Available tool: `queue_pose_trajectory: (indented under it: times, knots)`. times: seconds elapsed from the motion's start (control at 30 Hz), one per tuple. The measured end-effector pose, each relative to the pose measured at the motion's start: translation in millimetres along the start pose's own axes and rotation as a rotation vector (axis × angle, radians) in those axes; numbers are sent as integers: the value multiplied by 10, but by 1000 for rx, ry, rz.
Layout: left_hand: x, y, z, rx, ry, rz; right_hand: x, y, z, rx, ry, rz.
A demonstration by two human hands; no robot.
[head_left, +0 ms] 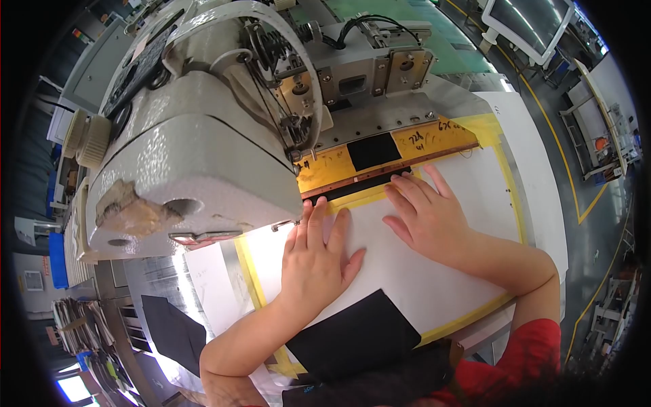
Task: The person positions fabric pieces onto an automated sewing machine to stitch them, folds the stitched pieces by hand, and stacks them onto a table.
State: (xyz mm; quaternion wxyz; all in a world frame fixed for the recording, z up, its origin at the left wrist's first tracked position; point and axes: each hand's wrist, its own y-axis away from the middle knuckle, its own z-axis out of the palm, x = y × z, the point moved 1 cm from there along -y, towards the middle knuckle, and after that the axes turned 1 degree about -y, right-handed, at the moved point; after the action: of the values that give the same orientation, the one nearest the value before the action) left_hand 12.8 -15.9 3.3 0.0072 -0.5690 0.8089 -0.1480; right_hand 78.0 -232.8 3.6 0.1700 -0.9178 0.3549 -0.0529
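Observation:
A black fabric strip (pixel 359 186) lies along the front edge of the yellow clamp plate (pixel 325 169) of a sewing machine. My left hand (pixel 317 247) rests flat with fingers spread, its fingertips at the strip's left part, close to the machine head (pixel 183 156). Further right, my right hand (pixel 430 214) lies open on the white sheet (pixel 380 264), fingertips at the strip's right part. A black square patch (pixel 374 151) sits on the yellow plate. Nearer my body, a larger black fabric piece (pixel 356 336) lies across the sheet's taped edge.
Another black piece (pixel 173 332) lies on the metal table at the left. Yellow tape (pixel 512 197) borders the sheet. A monitor (pixel 529 24) stands at the upper right. Stacked papers or folders (pixel 74 325) are at the lower left.

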Motion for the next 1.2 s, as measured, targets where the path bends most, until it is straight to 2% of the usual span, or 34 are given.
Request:
queue_pose_trajectory:
  times: [0.33, 1.1, 1.2]
  knots:
    - [-11, -3, 8, 18, 38, -5, -3, 0, 3, 10, 30, -26]
    - [16, -27, -67, -3, -102, 41, -19, 56, 61, -24, 105, -59]
    - [19, -35, -70, 10, -112, 55, 4, 29, 60, 27, -11, -41]
